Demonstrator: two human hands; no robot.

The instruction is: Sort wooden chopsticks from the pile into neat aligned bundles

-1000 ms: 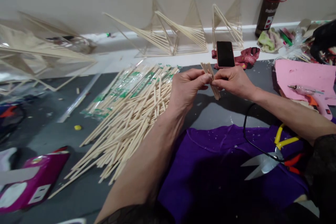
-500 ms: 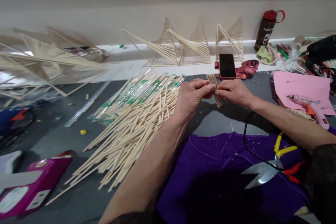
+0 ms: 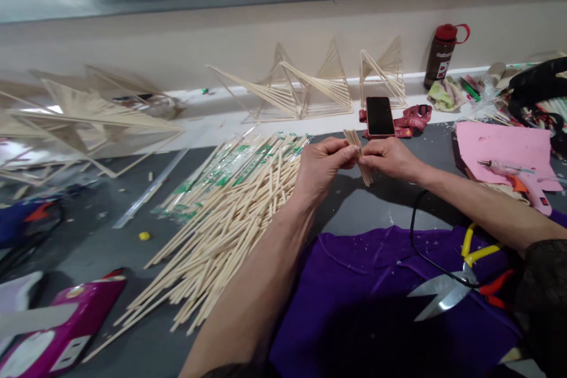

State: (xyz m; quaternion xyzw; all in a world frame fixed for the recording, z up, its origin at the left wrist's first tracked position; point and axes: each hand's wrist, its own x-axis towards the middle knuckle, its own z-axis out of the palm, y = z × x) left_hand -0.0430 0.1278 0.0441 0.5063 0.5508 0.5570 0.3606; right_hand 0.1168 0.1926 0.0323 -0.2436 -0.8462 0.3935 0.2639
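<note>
A small bundle of short wooden sticks point(image 3: 365, 173) is pinched between both hands above the grey table. My left hand point(image 3: 325, 164) grips it from the left, thumb and fingers closed on it. From the right, my right hand point(image 3: 387, 157) holds the same bundle with its fingertips, close to the left thumb. The sticks lean slightly, their tops tilted left. Left of the hands lies a large heap of long wooden sticks point(image 3: 221, 242), partly behind my left forearm, with plastic-wrapped sticks point(image 3: 230, 159) beyond it.
Stick frames point(image 3: 310, 91) stand along the wall. A phone point(image 3: 380, 116) on a red lanyard, a bottle point(image 3: 440, 56), and a pink glue gun point(image 3: 527, 180) on pink paper point(image 3: 500, 142) lie beyond or right. Open scissors point(image 3: 452, 290) rest on purple cloth point(image 3: 354, 283); a magenta object point(image 3: 84, 313) is at left.
The camera view has tilted up slightly, so the table things sit a little lower. Both hands still hold the bundle, with hardly any change in grip.
</note>
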